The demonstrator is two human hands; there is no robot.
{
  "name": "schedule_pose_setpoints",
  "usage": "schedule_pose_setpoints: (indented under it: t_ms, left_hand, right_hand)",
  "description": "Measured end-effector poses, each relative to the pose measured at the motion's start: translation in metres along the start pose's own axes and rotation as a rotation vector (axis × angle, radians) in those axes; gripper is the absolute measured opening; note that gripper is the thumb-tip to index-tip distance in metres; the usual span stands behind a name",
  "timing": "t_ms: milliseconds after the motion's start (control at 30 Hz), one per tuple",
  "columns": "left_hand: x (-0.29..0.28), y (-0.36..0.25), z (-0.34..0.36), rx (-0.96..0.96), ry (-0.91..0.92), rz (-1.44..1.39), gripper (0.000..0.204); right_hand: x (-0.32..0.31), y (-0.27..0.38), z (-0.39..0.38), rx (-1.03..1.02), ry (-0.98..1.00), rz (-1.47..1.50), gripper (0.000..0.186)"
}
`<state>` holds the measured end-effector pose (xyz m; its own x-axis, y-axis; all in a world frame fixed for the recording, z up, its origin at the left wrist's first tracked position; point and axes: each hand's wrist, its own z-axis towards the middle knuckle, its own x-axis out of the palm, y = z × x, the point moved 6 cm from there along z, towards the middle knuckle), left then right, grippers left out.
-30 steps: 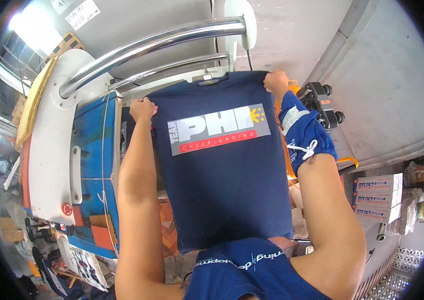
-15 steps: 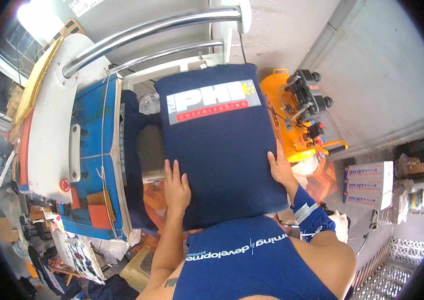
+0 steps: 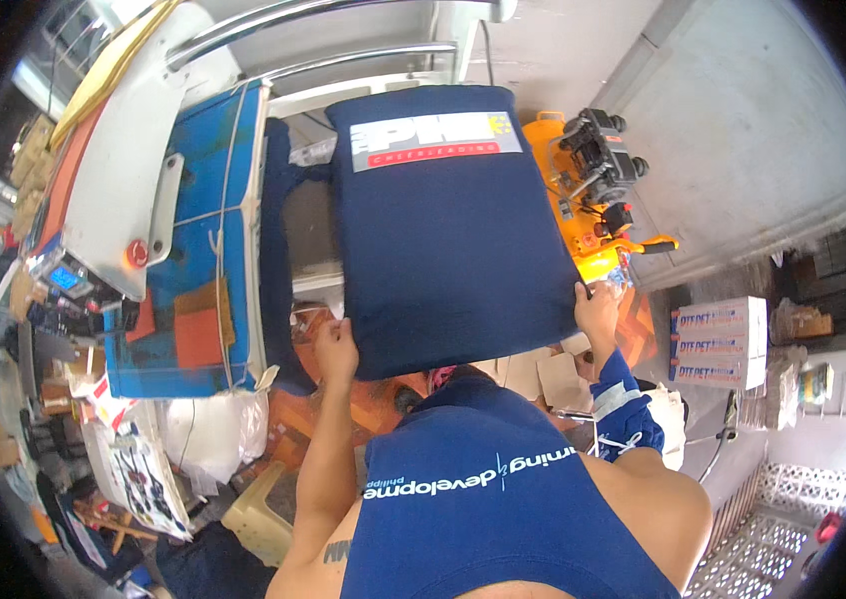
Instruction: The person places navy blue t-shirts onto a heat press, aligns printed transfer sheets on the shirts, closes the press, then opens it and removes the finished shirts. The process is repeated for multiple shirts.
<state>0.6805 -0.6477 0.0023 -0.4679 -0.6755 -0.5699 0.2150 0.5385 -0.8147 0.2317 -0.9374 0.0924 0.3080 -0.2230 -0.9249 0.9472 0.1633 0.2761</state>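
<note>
A navy shirt (image 3: pixel 443 250) is stretched over a rectangular heat press platen, its fabric covering the top. Across its far end lies a grey, white, red and yellow printed transfer (image 3: pixel 433 140). At the near left edge, my left hand (image 3: pixel 336 349) has its fingers curled in on the shirt's side. My right hand (image 3: pixel 598 311) grips the fabric at the near right edge, its fingertips partly hidden. A blue cloth band with a white stripe (image 3: pixel 623 404) wraps my right forearm.
Left of the platen stands the blue heat press body (image 3: pixel 208 240) with a red stop button (image 3: pixel 136 253) and small display (image 3: pixel 65 278). A yellow air compressor (image 3: pixel 593 190) is on the right. White boxes (image 3: pixel 718 342) are stacked farther right. Chrome bars (image 3: pixel 343 18) run behind; a beige stool (image 3: pixel 258 514) stands lower left.
Both hands have gone from lying flat along the shirt's sides to curling around its edges. The view has shifted, so the platen sits higher in the picture.
</note>
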Motion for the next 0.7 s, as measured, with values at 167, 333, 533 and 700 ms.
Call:
schedule_pose_setpoints:
  t_ms: [167,333,533,700]
  left_hand:
    - [0.017,0.010,-0.003,-0.086,0.090,0.034,0.029]
    - [0.012,-0.008,-0.006,0.029,0.019,0.059,0.026]
    - [0.017,-0.010,-0.005,0.047,0.145,0.027,0.035]
    - [0.019,-0.002,-0.011,0.003,0.141,-0.002,0.032]
  right_hand:
    - [0.018,0.162,0.052,-0.550,-0.075,0.269,0.016]
    - [0.101,0.353,0.077,-1.083,0.104,0.346,0.014]
    - [0.130,0.445,0.101,-1.373,0.019,0.183,0.014]
    - [0.175,0.439,0.168,-0.904,0.390,0.502,0.034]
